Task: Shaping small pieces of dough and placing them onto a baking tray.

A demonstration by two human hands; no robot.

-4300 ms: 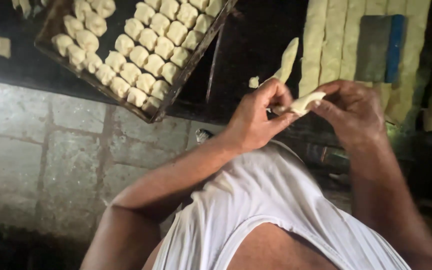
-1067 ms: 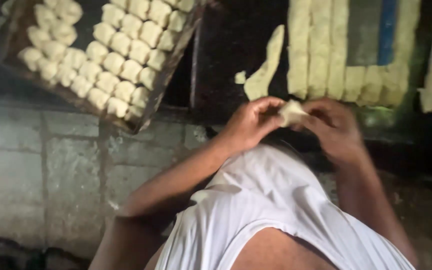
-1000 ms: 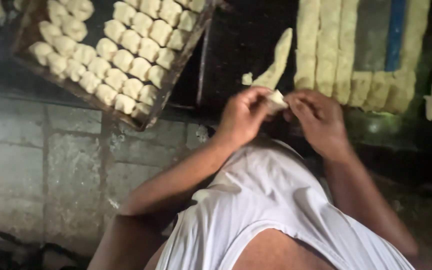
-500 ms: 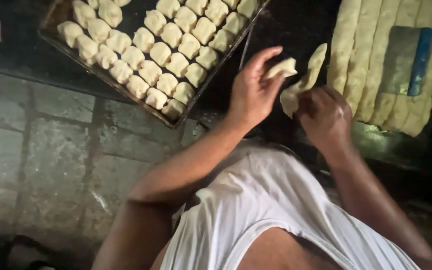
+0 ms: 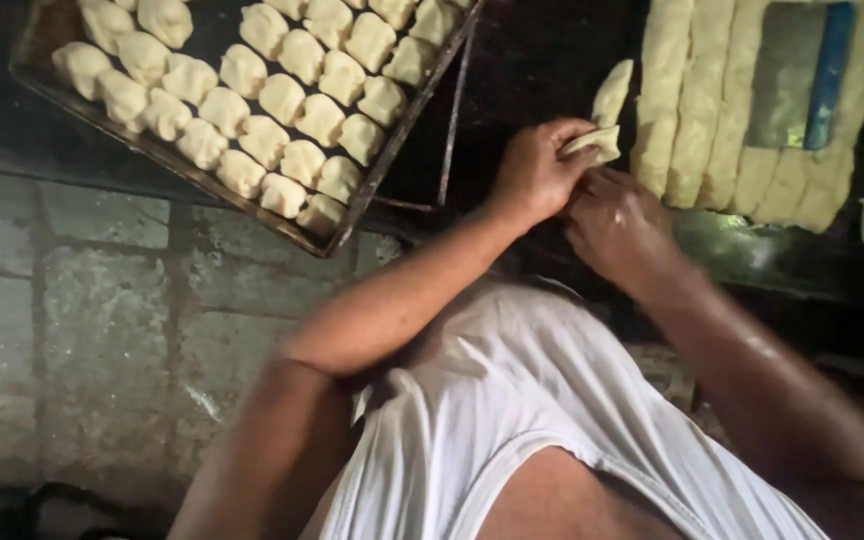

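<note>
Gripping from both sides, the left hand (image 5: 537, 170) and right hand (image 5: 617, 215) close on one small dough piece (image 5: 592, 143): the left grip is curled tight, with its fingers wrapped over the piece's left end, while the right grip pinches in from about 5 o'clock, fingertips meeting it from below. The piece's long axis runs roughly from 8 to 2 o'clock, and a pale tapered dough strip (image 5: 612, 92) rises just beyond it at 12 o'clock. The left hand is the nearer to the tray (image 5: 352, 225), which lies at 9 to 10 o'clock on the dark table (image 5: 542, 60), filled with rows of shaped dough lumps (image 5: 282, 100). Long dough strips (image 5: 697, 100) lie at 2 o'clock, nearer the right hand.
</note>
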